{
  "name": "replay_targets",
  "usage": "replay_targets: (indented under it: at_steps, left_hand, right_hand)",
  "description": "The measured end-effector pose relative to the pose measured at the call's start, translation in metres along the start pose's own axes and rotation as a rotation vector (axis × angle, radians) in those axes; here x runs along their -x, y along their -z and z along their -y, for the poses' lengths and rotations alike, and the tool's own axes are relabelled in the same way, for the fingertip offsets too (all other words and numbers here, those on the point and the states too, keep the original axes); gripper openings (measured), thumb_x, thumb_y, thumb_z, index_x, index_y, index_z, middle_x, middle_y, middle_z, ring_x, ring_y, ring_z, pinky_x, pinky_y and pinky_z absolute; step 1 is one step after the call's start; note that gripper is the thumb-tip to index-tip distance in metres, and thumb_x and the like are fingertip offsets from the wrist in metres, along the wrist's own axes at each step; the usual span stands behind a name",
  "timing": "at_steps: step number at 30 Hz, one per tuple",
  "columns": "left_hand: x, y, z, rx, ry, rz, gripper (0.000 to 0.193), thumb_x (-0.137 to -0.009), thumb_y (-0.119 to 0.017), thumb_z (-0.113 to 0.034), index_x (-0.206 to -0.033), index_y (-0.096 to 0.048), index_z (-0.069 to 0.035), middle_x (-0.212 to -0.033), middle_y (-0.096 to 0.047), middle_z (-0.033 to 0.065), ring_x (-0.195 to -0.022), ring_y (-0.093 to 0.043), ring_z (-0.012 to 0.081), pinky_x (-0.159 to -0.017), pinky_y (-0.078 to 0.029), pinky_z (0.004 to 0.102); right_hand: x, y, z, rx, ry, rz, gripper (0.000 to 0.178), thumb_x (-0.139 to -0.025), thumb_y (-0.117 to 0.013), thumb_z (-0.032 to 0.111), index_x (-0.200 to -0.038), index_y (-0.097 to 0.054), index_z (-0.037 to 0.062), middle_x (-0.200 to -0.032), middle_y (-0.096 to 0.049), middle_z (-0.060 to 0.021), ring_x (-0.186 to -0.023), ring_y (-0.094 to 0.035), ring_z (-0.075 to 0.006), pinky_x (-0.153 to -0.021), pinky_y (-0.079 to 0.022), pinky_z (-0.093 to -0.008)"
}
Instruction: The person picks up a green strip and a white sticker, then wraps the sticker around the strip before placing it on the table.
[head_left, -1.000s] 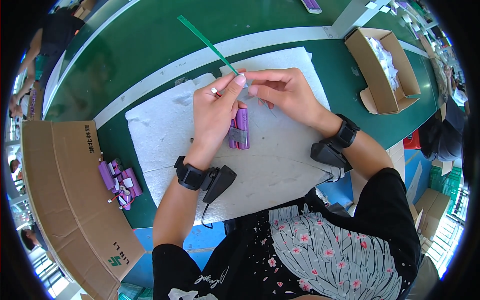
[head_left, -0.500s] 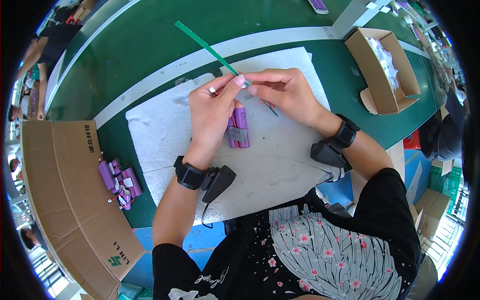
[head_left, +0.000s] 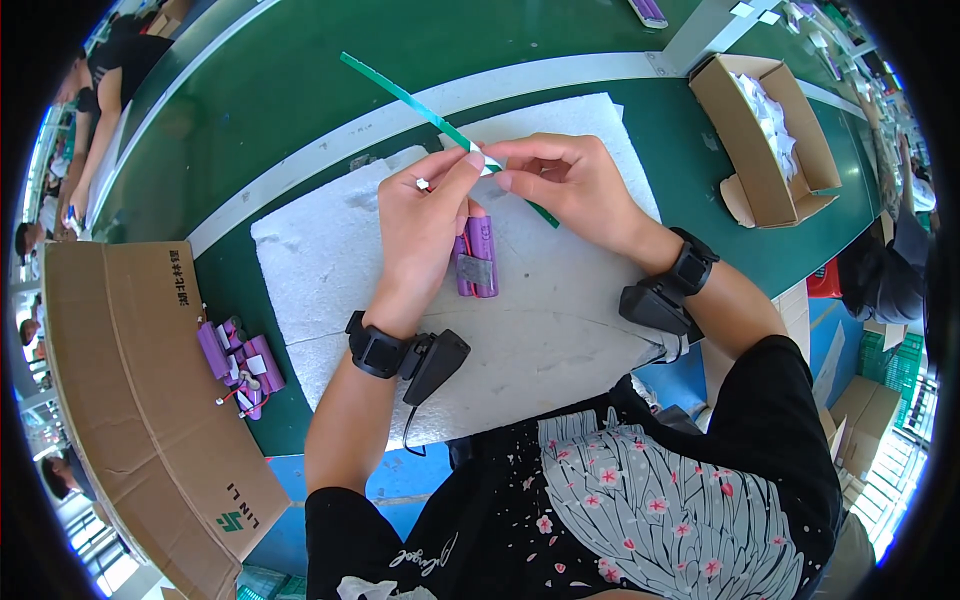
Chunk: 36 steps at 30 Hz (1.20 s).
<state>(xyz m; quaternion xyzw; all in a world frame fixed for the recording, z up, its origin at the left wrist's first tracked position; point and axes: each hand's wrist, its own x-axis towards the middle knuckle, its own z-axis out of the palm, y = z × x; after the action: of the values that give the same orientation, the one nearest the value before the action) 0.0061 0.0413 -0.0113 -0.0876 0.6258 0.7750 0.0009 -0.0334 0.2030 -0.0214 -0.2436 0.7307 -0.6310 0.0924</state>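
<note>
A long green strip (head_left: 405, 97) slants across both hands, held above the white foam sheet. My left hand (head_left: 420, 225) is closed, pinching the strip between thumb and forefinger. Opposite it, my right hand (head_left: 575, 185) pinches close to a small white piece (head_left: 490, 166) on the strip; the strip's short end shows below these fingers. A purple battery pack (head_left: 481, 258) with grey tape and a red wire sits just under my left fingers; whether they grip it I cannot tell. A small white connector (head_left: 422, 184) pokes out by my left knuckles.
The foam sheet (head_left: 330, 270) covers the green table before me. More purple battery packs (head_left: 240, 365) lie at the left, beside a large cardboard box (head_left: 140, 400). An open carton (head_left: 815, 190) of white pieces stands at the right. Another person's arm (head_left: 95, 150) shows at far left.
The green strip has turned and twisted slightly, its far end dropping a little to the left. More of the white piece and of the strip's short end now shows. Both hands stay nearly in place.
</note>
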Motion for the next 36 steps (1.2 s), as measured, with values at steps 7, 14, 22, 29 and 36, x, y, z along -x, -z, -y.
replay_targets:
  at_steps: [7, 14, 22, 29, 36]
  left_hand:
    - [-0.001, 0.001, 0.001, 0.008, -0.025, 0.029, 0.023, -0.083, -0.061, -0.014, -0.097, -0.063, 0.004, -0.060, -0.054, -0.0009, -0.044, -0.039, 0.0026, -0.048, -0.043, 0.0212]
    - [0.000, 0.000, -0.001, -0.021, -0.044, 0.035, 0.020, -0.082, -0.062, -0.012, -0.097, -0.064, 0.001, -0.063, -0.056, 0.0000, -0.044, -0.040, 0.0026, -0.048, -0.044, 0.0214]
    - [0.000, -0.001, -0.001, -0.031, -0.054, 0.048, 0.018, -0.080, -0.064, -0.011, -0.095, -0.065, -0.001, -0.066, -0.058, 0.0012, -0.045, -0.041, 0.0027, -0.047, -0.044, 0.0202]
    - [0.001, -0.001, -0.002, -0.034, -0.080, 0.058, 0.017, -0.080, -0.065, -0.010, -0.094, -0.065, -0.001, -0.067, -0.059, 0.0016, -0.046, -0.042, 0.0029, -0.047, -0.043, 0.0196]
    - [0.001, -0.001, -0.002, -0.039, -0.067, 0.055, 0.018, -0.079, -0.065, -0.011, -0.094, -0.065, -0.001, -0.065, -0.057, 0.0005, -0.045, -0.041, 0.0029, -0.047, -0.043, 0.0196]
  right_hand:
    - [0.001, 0.000, -0.002, -0.008, -0.035, -0.028, 0.020, -0.078, -0.065, 0.010, -0.095, -0.064, 0.0000, -0.070, -0.061, -0.0036, -0.062, -0.052, -0.0057, -0.058, -0.046, -0.0207]
    - [0.001, 0.000, -0.002, -0.037, -0.034, -0.057, 0.020, -0.079, -0.065, 0.011, -0.094, -0.064, -0.0012, -0.074, -0.063, -0.0051, -0.065, -0.054, -0.0062, -0.059, -0.046, -0.0212]
    - [0.001, 0.000, 0.000, -0.057, -0.031, -0.064, 0.018, -0.080, -0.064, 0.011, -0.092, -0.064, -0.0019, -0.076, -0.063, -0.0044, -0.067, -0.055, -0.0058, -0.060, -0.046, -0.0207]
    - [0.001, 0.002, 0.008, -0.065, -0.118, -0.007, 0.016, -0.082, -0.060, 0.005, -0.096, -0.062, -0.0035, -0.087, -0.063, -0.0060, -0.078, -0.056, -0.0092, -0.070, -0.046, -0.0219]
    - [0.001, 0.003, 0.008, -0.069, -0.114, -0.011, 0.017, -0.082, -0.061, 0.007, -0.095, -0.063, -0.0032, -0.086, -0.063, -0.0058, -0.078, -0.055, -0.0090, -0.069, -0.046, -0.0219]
